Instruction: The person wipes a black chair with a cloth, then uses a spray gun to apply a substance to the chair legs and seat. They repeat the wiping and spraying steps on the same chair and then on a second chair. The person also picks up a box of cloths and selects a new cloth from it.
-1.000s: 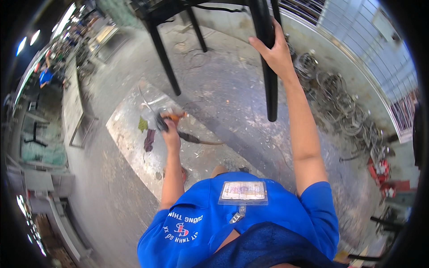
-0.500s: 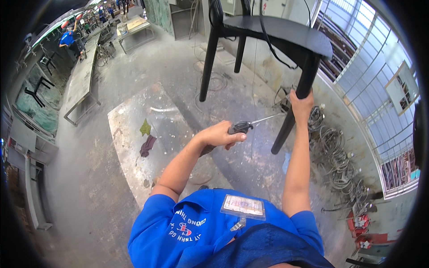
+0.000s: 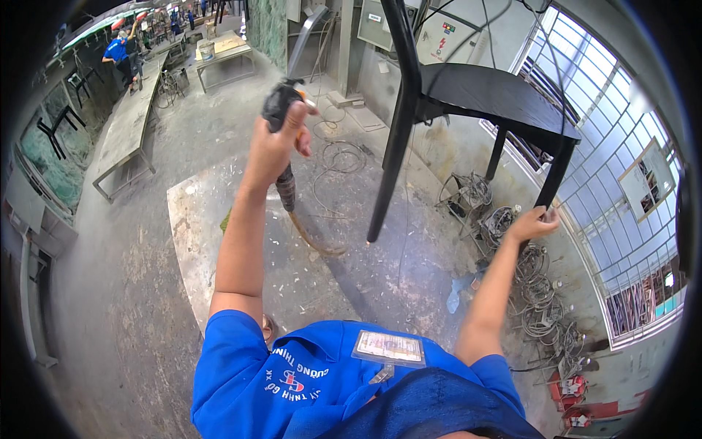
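A black chair (image 3: 497, 99) is off the floor at the upper right, its legs pointing downward. My right hand (image 3: 534, 223) is closed around one of its legs, low down. In my left hand (image 3: 281, 139), raised left of the chair, is a black air blow gun (image 3: 284, 102). Its long metal nozzle (image 3: 306, 40) points up and away from me, apart from the chair. From the gun's handle a hose (image 3: 303, 230) drops toward the floor. What holds the chair up is cut off at the top edge.
A pale board (image 3: 197, 219) lies on the floor below. Coiled cables (image 3: 541, 293) line the right wall, under a barred window (image 3: 592, 146). Electrical boxes (image 3: 450, 36) hang at the back. A long workbench (image 3: 131, 139) runs along the left, with a person (image 3: 117, 53) in blue beyond it.
My left hand has swung up and left with the blow gun, away from the chair leg. The chair has turned and shifted right; my right hand has moved right, holding a leg.
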Demonstrator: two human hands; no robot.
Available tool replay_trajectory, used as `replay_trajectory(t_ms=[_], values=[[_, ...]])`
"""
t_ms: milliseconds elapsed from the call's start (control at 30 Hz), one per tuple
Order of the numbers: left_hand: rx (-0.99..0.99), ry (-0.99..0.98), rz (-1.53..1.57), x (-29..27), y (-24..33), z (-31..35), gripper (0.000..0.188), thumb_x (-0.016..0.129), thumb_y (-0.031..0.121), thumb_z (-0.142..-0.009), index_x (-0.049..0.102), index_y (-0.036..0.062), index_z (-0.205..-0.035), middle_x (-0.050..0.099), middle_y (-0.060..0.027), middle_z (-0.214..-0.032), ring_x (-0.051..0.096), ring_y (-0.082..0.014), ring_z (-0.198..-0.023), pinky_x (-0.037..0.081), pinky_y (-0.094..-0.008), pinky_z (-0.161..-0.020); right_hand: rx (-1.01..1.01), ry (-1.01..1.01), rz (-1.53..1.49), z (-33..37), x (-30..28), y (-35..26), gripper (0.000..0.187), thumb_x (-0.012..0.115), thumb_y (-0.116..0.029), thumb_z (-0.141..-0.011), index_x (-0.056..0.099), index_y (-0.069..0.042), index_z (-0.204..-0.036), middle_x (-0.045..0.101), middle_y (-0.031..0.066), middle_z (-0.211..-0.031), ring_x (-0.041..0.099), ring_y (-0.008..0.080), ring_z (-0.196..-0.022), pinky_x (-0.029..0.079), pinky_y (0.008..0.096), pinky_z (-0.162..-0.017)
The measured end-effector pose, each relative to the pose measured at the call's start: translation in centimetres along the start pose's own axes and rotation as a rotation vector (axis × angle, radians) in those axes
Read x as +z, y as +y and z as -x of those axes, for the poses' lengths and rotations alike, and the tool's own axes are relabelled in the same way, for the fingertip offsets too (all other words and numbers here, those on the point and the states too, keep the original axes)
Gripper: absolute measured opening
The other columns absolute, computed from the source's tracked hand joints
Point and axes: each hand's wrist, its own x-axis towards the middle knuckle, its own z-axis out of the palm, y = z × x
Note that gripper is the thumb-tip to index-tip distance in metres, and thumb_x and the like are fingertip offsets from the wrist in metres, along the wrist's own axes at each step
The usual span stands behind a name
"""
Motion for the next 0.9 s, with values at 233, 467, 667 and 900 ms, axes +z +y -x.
replay_trajectory(t_ms=[233, 467, 667, 900], values=[[-0.309, -0.793, 0.147, -3.3, -3.1, 2.0, 0.031, 0.06, 0.03, -0.09, 0.055, 0.0024, -0.104, 0.061, -0.0057, -0.07, 0.057, -0.0139, -0.053, 0.047, -0.0277, -0.055, 0.076, -1.078, -0.324, 17.1, 4.0, -10.1, 0.064, 0.072, -0.029, -0.075, 0.046, 0.004, -0.123, 0.058, 0.0236, -0.115, 0.057, 0.032, -0.109, 0.044, 0.0393, -0.091], [-0.875, -0.838, -0.01, -3.3, -14.6, 13.2, 0.027, 0.065, 0.02, -0.085, 0.055, 0.0, -0.099, 0.059, -0.0063, -0.07, 0.057, -0.0158, -0.059, 0.048, -0.0309, -0.057, 0.211, -1.074, -0.012, 18.0, 1.9, -5.3, 0.058, 0.066, -0.033, -0.067, 0.055, -0.002, -0.115, 0.064, 0.0227, -0.099, 0.061, 0.0387, -0.095, 0.049, 0.0449, -0.082], [-0.96, -0.824, 0.105, -3.4, -20.3, 17.8, 0.044, 0.063, 0.038, -0.088, 0.047, -0.0002, -0.102, 0.06, -0.0145, -0.076, 0.057, -0.0223, -0.049, 0.046, -0.0342, -0.045, 0.264, -0.952, 0.101, 20.9, -4.4, 1.6, 0.042, 0.069, -0.022, -0.065, 0.058, -0.008, -0.103, 0.064, 0.0201, -0.088, 0.061, 0.0406, -0.084, 0.05, 0.0454, -0.071], [-1.08, -1.006, 0.126, -2.1, -23.7, 18.7, 0.048, 0.064, 0.038, -0.087, 0.047, -0.0008, -0.11, 0.06, -0.0144, -0.077, 0.057, -0.0213, -0.052, 0.047, -0.0345, -0.048, 0.308, -1.067, 0.197, 23.2, -11.4, 7.2, 0.039, 0.069, -0.019, -0.063, 0.059, -0.009, -0.099, 0.064, 0.0175, -0.085, 0.062, 0.0382, -0.084, 0.048, 0.046, -0.071]])
